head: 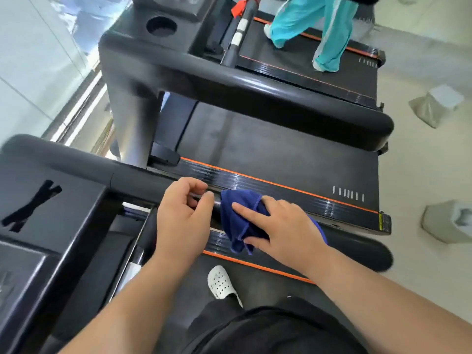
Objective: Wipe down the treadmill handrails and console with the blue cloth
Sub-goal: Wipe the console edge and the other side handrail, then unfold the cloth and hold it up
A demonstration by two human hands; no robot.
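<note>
The blue cloth [238, 221] is draped over the black right handrail [143, 178] of the treadmill I stand on. My right hand [283, 228] lies flat on the cloth and presses it onto the rail, fingers spread. Just left of the cloth, my left hand [182, 215] hovers at the same rail with fingers curled and thumb near the forefinger, holding nothing. The console [51, 215] with a black X of tape sits at the left.
A second treadmill [255, 93] stands beyond the rail, and a third behind it carries a person in teal trousers [319, 26]. My white clog [222, 282] rests on the belt. Grey weights [444, 221] sit on the floor at right. A window wall is at left.
</note>
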